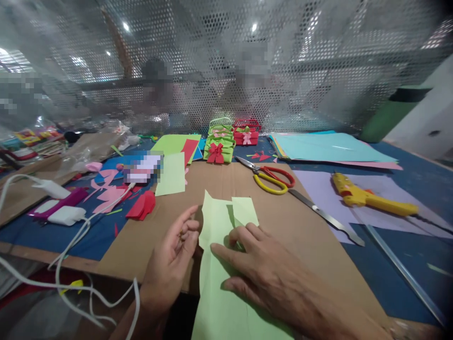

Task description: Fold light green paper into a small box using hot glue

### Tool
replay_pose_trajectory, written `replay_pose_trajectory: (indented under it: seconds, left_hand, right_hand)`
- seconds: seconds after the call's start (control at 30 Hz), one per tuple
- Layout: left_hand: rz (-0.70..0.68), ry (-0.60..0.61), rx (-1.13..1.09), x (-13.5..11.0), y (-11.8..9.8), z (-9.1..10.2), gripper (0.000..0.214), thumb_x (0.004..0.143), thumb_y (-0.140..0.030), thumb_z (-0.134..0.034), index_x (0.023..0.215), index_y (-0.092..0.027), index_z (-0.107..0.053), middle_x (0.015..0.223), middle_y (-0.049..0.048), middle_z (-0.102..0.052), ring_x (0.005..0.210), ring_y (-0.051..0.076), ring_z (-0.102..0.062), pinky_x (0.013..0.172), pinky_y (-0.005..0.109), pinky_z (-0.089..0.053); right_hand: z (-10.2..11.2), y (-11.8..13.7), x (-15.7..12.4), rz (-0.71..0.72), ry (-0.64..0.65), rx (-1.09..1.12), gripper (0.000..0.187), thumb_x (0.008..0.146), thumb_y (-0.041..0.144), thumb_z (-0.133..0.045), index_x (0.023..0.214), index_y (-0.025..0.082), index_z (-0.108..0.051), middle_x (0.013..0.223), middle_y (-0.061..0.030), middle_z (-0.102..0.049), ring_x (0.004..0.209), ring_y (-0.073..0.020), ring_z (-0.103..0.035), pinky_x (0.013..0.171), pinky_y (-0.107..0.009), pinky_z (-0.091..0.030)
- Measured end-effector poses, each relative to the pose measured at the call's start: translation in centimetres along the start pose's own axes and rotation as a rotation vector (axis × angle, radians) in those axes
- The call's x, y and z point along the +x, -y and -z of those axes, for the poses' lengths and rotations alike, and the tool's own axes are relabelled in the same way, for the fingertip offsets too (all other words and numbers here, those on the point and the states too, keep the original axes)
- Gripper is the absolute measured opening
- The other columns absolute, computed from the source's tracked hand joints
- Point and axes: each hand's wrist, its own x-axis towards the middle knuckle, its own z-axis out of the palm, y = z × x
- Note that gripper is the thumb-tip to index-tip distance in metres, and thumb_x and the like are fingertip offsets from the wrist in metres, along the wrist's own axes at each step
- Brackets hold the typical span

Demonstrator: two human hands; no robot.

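On the desk [387, 293], cardboard [307, 241]; over its front edge, a paper strip [211, 302]; at its back right corner, scissors [257, 169]. Behind, bags [230, 152]. Left, paper scraps [109, 196], adapters [67, 216] nearer. Right, a glue gun [371, 200] on a loose sheet [314, 186], stacked sheets [329, 147] behind.

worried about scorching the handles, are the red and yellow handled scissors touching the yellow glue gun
Apart: the head view shows a strip of lilac paper between the scissors and the glue gun.

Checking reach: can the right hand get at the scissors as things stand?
Probably yes: the right hand is on green paper, and only bare cardboard seems to separate it from the scissors.
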Motion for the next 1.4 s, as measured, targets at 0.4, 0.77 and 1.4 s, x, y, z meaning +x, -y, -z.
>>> replay_pose_trajectory:
  seconds: [0.4, 0.77, 1.4]
  left_hand:
    - [-0.103, 0.02, 0.258, -0.8, 1.6, -0.1, 0.04, 0.092, -0.035, -0.061, 0.132, -0.03, -0.061, 0.114, 0.0063, -0.069, 0.094, 0.02, -0.066, 0.084, 0.03, -0.053]
    - [-0.539, 0.071, 0.574, -0.6, 1.5, -1.1, 0.028, 0.092, -0.009, -0.051, 0.113, -0.02, -0.066, 0.107, 0.009, -0.066, 0.1, 0.022, -0.062, 0.087, 0.032, -0.048]
    - [-0.609, 0.035, 0.642, -0.6, 1.5, -1.2, 0.022, 0.089, -0.007, -0.053, 0.102, -0.018, -0.067, 0.098, 0.0094, -0.067, 0.089, 0.024, -0.06, 0.082, 0.036, -0.046]
  right_hand:
    - [0.0, -0.1, -0.2, -0.011, 0.049, 0.09, 0.023, 0.092, 0.042, -0.064, 0.109, 0.026, -0.061, 0.106, -0.0027, -0.058, 0.093, -0.0216, -0.049, 0.077, -0.038, -0.039]
    - [-0.9, -0.6, -0.6, 0.006, -0.051, 0.113, 0.01, 0.087, 0.023, -0.065, 0.081, 0.021, -0.059, 0.094, -0.0023, -0.059, 0.087, -0.02, -0.047, 0.075, -0.036, -0.039]
    - [-0.8, -0.9, -0.3, 0.039, -0.082, 0.186, 0.016, 0.094, 0.017, -0.051, 0.082, 0.018, -0.061, 0.09, -0.0057, -0.064, 0.08, -0.0192, -0.05, 0.069, -0.036, -0.043]
